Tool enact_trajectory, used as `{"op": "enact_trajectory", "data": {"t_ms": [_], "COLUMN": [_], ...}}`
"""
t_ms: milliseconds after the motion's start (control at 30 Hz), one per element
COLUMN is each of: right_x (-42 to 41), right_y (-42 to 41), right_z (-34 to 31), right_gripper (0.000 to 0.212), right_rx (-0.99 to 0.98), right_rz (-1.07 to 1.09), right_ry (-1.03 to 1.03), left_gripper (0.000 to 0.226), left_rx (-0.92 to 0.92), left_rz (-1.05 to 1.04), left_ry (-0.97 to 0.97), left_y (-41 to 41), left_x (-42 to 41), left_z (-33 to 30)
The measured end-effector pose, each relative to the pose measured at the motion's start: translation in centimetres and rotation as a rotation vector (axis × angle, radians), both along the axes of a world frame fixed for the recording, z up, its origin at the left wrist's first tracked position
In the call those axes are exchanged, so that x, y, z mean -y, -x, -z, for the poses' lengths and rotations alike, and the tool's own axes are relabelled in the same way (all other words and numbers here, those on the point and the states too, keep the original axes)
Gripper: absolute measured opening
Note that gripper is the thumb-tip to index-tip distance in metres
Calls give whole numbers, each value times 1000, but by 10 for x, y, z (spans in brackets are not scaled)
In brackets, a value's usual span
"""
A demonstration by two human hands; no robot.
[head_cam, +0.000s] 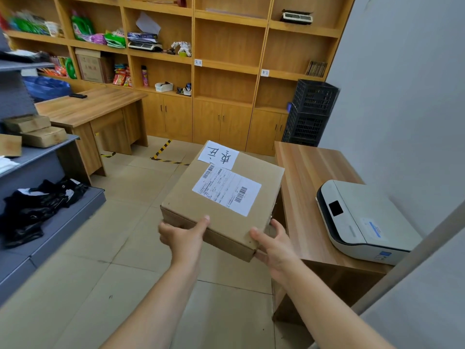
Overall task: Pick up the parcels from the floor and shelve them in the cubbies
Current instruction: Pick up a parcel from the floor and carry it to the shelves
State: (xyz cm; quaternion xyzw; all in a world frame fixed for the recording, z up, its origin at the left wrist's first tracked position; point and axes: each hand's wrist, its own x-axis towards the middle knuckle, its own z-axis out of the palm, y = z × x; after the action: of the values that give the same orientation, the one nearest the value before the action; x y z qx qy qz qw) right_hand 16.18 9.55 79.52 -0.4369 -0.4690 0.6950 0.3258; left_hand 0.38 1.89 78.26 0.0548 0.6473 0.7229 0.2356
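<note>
I hold a brown cardboard parcel [221, 197] in the air above the tiled floor, tilted with its far end higher. A white shipping label and a handwritten white paper are stuck on its top. My left hand [182, 235] grips the near left corner, thumb on top. My right hand [275, 244] grips the near right corner, fingers on the side. Wooden cubbies [229, 41] fill the far wall; the ones in the middle and right columns are mostly empty.
A wooden counter [309, 187] with a white label printer [362, 220] stands close on the right. Black crates [309, 112] are stacked behind it. Grey shelving [45, 222] with black bags and small boxes lines the left. A wooden desk [95, 107] sits at left.
</note>
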Motion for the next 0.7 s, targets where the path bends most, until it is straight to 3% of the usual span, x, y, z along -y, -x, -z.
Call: {"op": "enact_trajectory", "data": {"t_ms": [167, 300, 433, 567, 700], "right_x": [29, 38, 35, 5, -23], "right_y": [29, 40, 44, 34, 20], "right_z": [9, 12, 13, 3, -10], "right_gripper": [81, 79, 93, 110, 98], "right_rx": [-90, -138, -74, 71, 150], "right_rz": [62, 78, 41, 158, 223], "right_ry": [-25, -12, -79, -252, -384], "left_gripper": [80, 78, 73, 62, 67], "left_rx": [142, 205, 126, 4, -66], "left_rz": [92, 156, 196, 257, 339], "left_ry": [-138, -301, -290, -253, -271], "left_y": [-48, -48, -28, 7, 46], "left_x": [-1, 5, 14, 28, 43], "left_z": [10, 13, 12, 11, 6]}}
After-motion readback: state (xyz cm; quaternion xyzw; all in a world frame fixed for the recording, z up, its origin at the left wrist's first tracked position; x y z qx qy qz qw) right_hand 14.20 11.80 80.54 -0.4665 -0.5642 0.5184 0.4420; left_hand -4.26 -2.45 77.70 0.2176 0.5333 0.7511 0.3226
